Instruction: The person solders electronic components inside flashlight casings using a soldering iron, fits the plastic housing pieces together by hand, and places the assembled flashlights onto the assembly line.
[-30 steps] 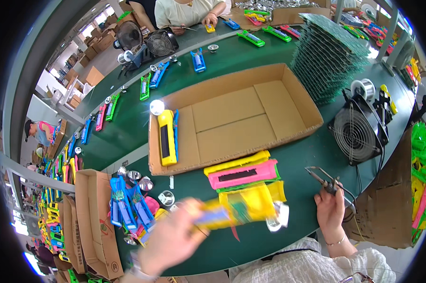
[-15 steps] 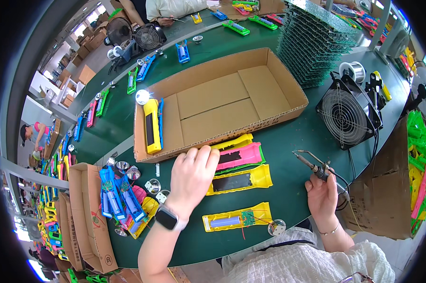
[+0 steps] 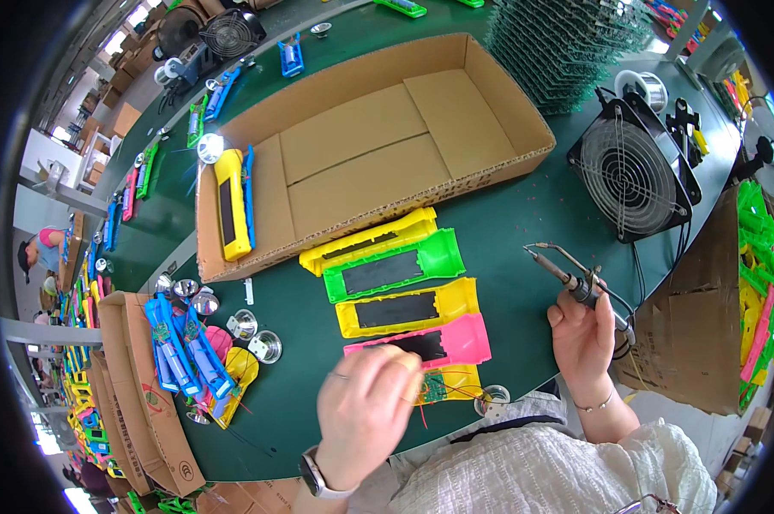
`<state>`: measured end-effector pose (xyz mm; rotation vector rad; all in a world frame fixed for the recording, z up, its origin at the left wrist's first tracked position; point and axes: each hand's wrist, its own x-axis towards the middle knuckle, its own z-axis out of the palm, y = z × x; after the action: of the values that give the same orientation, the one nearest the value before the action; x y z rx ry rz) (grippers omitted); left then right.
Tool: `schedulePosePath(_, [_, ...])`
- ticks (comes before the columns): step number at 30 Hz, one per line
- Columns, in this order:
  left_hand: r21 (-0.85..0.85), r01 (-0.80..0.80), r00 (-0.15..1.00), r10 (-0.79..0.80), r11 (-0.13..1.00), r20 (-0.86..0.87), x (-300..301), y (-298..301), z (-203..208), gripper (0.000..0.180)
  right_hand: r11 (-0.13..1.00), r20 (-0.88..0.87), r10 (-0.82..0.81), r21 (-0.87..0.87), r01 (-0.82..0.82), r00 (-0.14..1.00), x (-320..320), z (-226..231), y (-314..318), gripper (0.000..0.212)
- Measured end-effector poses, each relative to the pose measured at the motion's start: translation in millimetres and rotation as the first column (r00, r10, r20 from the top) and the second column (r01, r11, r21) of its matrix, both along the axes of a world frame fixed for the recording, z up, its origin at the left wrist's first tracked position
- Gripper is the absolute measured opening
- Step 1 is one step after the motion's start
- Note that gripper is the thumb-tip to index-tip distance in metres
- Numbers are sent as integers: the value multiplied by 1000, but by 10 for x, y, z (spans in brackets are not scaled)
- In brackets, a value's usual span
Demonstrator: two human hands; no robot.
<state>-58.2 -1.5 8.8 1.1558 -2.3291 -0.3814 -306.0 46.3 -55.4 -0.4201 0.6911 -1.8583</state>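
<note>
My left hand (image 3: 366, 403) is closed on the left end of a pink plastic shell (image 3: 464, 339) with a dark panel. The shell hangs partly over a yellow shell holding a green circuit board (image 3: 437, 387); my hand hides its left part. A round silver reflector (image 3: 493, 399) lies at that shell's right end, red wire nearby. In my right hand (image 3: 581, 338) is a soldering iron (image 3: 571, 283), its tip up and to the left. Beyond the pink shell lie a yellow shell (image 3: 466, 295), a green shell (image 3: 443, 252) and another yellow shell (image 3: 417, 224) against the box.
A large cardboard box (image 3: 378, 224) holds a yellow shell (image 3: 230, 206) upright at its left end. Blue shells with batteries (image 3: 173, 355) and loose reflectors (image 3: 267, 346) lie at left. A fan (image 3: 629, 176), solder spool (image 3: 642, 90) and stacked circuit panels (image 3: 567, 51) stand at right.
My left hand has drawn the pink shell off the green one, toward me and over the wired yellow shell. The view has shifted; my right hand still holds the soldering iron.
</note>
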Motion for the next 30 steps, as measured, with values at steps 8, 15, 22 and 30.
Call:
schedulePosePath(8, [128, 48, 992, -32, 991, -121, -211, 207, -286, 14, 998, -35, 51, 24, -50, 998, 32, 69, 57, 18])
schedulePosePath(15, [223, 164, 987, -159, 961, -38, -58, 143, -155, 16, 993, -18, 111, 35, -110, 994, 174, 134, 147, 24])
schedulePosePath(22, [317, 84, 984, -29, 945, -176, -61, 221, -171, 13, 987, 26, 150, 61, -152, 988, 305, 149, 163, 25])
schedulePosePath(30, [581, 171, 847, 182, 796, -500, 64, 216, -161, 14, 988, -87, 146, 70, -140, 985, 320, 189, 202, 26])
